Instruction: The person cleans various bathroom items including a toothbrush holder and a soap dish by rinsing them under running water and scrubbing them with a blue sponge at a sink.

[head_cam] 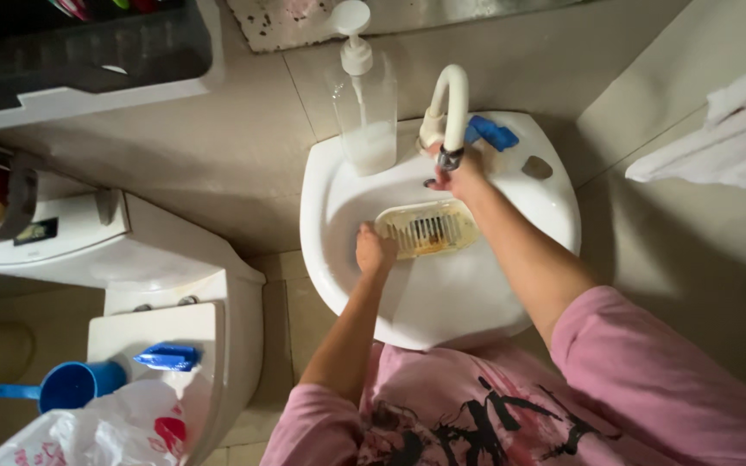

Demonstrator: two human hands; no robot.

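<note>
A small tiled bathroom, white sink (338, 259) below. In the basin lies a slotted cream soap tray (427, 229), long axis running left-right, slots facing up. It looks light, stiff and wet (likely slippery); its rims offer the best hold. Left hand (374, 251) fingers clamp its left end; right hand (459, 177) fingers close around the tap spout (451, 108).

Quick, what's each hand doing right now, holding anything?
Left hand: closed on the soap dish edge in the sink.
Right hand: at the tap spout; grip cannot be told.
</note>
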